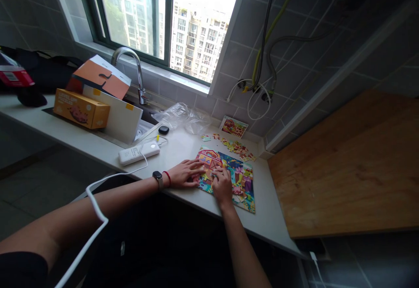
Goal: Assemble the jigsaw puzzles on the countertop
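A colourful jigsaw puzzle (244, 183) lies on the white counter, with a red barn picture at its upper left. My left hand (185, 173) rests flat with fingers spread, its fingertips on the puzzle's left edge. Bent over the middle of the puzzle, my right hand (222, 185) has its fingers curled together near the barn; what they hold, if anything, is too small to make out. Loose puzzle pieces (237, 148) are scattered behind the puzzle. A small picture card (233, 126) leans against the tiled wall behind them.
Left of the puzzle are a white power bank (139, 152) with a cable, a black case (163, 129) and crumpled clear plastic (183, 118). An orange box (80, 108) and an open carton stand by the sink tap (140, 78). A wooden board (347, 161) is at right.
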{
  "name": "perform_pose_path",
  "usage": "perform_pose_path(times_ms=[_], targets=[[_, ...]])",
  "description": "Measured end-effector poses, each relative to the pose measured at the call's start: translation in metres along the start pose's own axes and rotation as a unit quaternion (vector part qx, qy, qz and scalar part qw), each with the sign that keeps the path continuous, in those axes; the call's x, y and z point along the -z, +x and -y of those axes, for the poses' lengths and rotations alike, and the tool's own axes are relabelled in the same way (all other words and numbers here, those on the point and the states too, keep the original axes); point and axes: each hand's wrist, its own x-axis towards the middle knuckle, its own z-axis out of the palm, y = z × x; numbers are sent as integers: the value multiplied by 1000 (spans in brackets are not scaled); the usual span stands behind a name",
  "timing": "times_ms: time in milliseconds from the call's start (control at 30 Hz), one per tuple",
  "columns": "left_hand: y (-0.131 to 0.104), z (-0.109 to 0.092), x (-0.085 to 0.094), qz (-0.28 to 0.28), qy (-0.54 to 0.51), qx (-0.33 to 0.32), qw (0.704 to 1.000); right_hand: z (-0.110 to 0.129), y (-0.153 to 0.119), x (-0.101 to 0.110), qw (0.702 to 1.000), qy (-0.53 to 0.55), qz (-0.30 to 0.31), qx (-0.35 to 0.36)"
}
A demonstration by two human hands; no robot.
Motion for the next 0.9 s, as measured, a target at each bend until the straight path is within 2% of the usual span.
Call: perform_pose_path(times_ms=[100,267,367,467,567,667,767,900], targets=[[1,-1,2,-2,-2,-1,1000,3,1,0,1000,1,8,6],[3,-2,5,34,16,3,999,9,0,4,1000,5,0,13],[1,-1,5,20,10,8,1000,0,-5,23,1000,22,-16,14],[-1,0,3,-5,2,30,1000,-25,-14,58,1000,0,-16,-18],[-2,1,1,-29,-9,57,998,-52,-23,95,998,-34,51,-33],[-3,2,2,-37,-32,60,997,-67,-27,117,990,-51,132,-21],[-4,1,5,-35,-48,55,997,-72,-27,120,982,-41,183,-4],[-4,-1,8,-32,-55,56,996,-76,-22,113,984,-27,173,-7]])
